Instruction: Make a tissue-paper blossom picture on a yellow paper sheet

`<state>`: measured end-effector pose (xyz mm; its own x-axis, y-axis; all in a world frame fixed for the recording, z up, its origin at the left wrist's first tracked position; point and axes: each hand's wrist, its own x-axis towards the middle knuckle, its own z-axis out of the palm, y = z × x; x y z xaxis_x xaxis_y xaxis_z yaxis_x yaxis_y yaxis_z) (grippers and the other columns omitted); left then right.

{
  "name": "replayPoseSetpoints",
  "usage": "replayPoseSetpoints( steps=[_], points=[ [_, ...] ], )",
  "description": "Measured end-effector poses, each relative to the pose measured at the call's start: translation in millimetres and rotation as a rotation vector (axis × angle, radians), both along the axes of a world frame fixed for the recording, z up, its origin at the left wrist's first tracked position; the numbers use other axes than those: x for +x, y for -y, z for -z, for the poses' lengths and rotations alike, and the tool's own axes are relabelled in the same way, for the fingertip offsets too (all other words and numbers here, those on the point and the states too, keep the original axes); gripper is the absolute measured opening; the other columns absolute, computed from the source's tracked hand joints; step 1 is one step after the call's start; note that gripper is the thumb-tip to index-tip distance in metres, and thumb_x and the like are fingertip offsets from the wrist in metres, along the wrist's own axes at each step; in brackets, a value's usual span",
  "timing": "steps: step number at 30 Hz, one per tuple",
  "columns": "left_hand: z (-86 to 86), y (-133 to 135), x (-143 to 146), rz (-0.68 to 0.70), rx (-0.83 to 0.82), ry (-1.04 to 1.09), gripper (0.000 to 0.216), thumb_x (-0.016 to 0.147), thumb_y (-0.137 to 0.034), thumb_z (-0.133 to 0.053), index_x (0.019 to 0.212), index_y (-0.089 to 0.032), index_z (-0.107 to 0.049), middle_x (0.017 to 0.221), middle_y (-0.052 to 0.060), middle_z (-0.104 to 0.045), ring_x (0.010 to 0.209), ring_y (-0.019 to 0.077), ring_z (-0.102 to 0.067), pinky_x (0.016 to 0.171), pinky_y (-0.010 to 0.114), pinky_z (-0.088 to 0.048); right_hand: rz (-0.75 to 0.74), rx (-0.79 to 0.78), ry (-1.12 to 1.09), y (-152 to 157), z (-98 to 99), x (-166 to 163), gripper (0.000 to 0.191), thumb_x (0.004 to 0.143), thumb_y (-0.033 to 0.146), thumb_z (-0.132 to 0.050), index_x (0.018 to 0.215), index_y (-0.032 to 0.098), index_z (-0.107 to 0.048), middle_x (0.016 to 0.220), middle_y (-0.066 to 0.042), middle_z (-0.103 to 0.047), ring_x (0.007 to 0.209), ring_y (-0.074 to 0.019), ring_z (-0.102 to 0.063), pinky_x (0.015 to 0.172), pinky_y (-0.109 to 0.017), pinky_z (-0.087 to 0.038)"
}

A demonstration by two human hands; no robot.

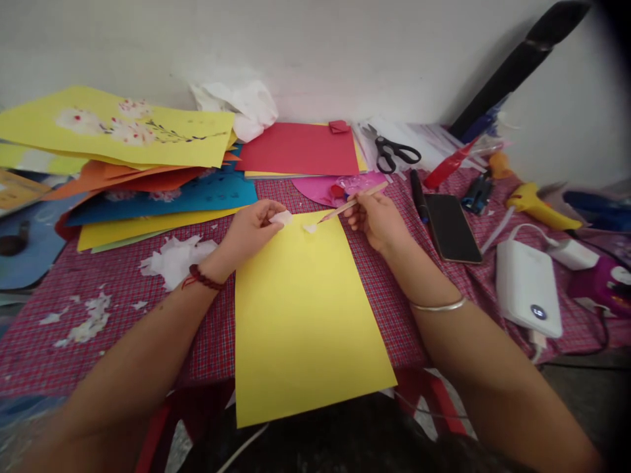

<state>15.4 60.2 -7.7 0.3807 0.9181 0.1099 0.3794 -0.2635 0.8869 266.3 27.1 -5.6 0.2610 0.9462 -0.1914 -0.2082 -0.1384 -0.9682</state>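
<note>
A yellow sheet of paper (305, 315) lies in front of me on the red checked cloth. My left hand (254, 230) is closed, pinching a small white scrap of tissue (282, 217) at the sheet's top edge. My right hand (377, 220) is closed round a thin wooden stick (352, 203). The stick's tip touches another small white scrap (310, 228) on the yellow sheet.
Stacked coloured sheets (148, 164) lie at the left, a red sheet (300, 150) at the back. Scissors (394, 152), a black phone (452, 226), a white power bank (527, 288) and a yellow glue gun (535, 203) sit at the right. White tissue scraps (175, 258) litter the cloth.
</note>
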Motion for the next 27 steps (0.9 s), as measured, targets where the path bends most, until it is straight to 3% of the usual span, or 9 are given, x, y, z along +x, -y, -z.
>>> replayPoseSetpoints(
  steps=[5, 9, 12, 17, 23, 27],
  points=[
    [7.5, 5, 1, -0.097, 0.149, -0.141, 0.037, 0.079, -0.019, -0.062, 0.114, -0.022, -0.05, 0.077, -0.003, -0.061, 0.068, 0.0152, -0.061, 0.065, 0.028, -0.047, -0.003, -0.002, 0.003, 1, -0.9, -5, 0.021, 0.095, 0.03, -0.056, 0.079, 0.018, -0.059, 0.054, 0.004, -0.062, 0.038, -0.006, -0.051, 0.039, -0.016, -0.039],
    [3.1, 7, 11, -0.198, 0.316, -0.397, 0.009, 0.085, -0.017, -0.056, 0.09, -0.023, -0.053, 0.085, 0.004, -0.065, 0.08, 0.0218, -0.064, 0.073, 0.035, -0.047, 0.002, 0.013, 0.01, 3, -3.0, -7, 0.021, 0.095, 0.031, -0.057, 0.079, 0.019, -0.058, 0.054, 0.005, -0.061, 0.039, -0.0063, -0.051, 0.04, -0.017, -0.04],
    [2.3, 12, 18, -0.119, 0.364, -0.499, 0.017, 0.084, -0.012, -0.051, 0.071, -0.023, -0.05, 0.08, 0.006, -0.062, 0.081, 0.0239, -0.061, 0.076, 0.037, -0.046, 0.019, 0.044, 0.05, 5, -9.4, -8, 0.022, 0.097, 0.033, -0.056, 0.079, 0.02, -0.057, 0.055, 0.005, -0.061, 0.041, -0.0065, -0.052, 0.042, -0.017, -0.041],
    [7.9, 18, 16, -0.001, 0.417, -0.576, 0.024, 0.087, -0.013, -0.048, 0.065, -0.021, -0.051, 0.076, 0.005, -0.056, 0.077, 0.0222, -0.057, 0.073, 0.035, -0.046, -0.026, 0.121, 0.199, 8, -25.9, -19, 0.029, 0.094, 0.045, -0.062, 0.078, 0.021, -0.057, 0.059, 0.004, -0.062, 0.044, -0.007, -0.053, 0.044, -0.018, -0.041],
    [8.1, 20, 9, 0.056, 0.422, -0.532, 0.029, 0.092, -0.017, -0.046, 0.065, -0.021, -0.054, 0.076, 0.006, -0.055, 0.079, 0.0223, -0.056, 0.075, 0.037, -0.049, -0.154, 0.211, 0.433, 2, -27.9, -35, 0.023, 0.094, 0.034, -0.06, 0.076, 0.021, -0.056, 0.059, 0.003, -0.061, 0.047, -0.0085, -0.054, 0.047, -0.02, -0.042],
    [8.5, 23, 8, 0.06, 0.421, -0.515, 0.028, 0.093, -0.017, -0.046, 0.068, -0.019, -0.058, 0.081, 0.007, -0.057, 0.081, 0.0222, -0.056, 0.078, 0.038, -0.05, -0.157, 0.298, 0.649, 2, -22.5, -38, 0.019, 0.094, 0.029, -0.058, 0.077, 0.021, -0.057, 0.064, 0.001, -0.063, 0.055, -0.0113, -0.057, 0.052, -0.022, -0.043]
  ],
)
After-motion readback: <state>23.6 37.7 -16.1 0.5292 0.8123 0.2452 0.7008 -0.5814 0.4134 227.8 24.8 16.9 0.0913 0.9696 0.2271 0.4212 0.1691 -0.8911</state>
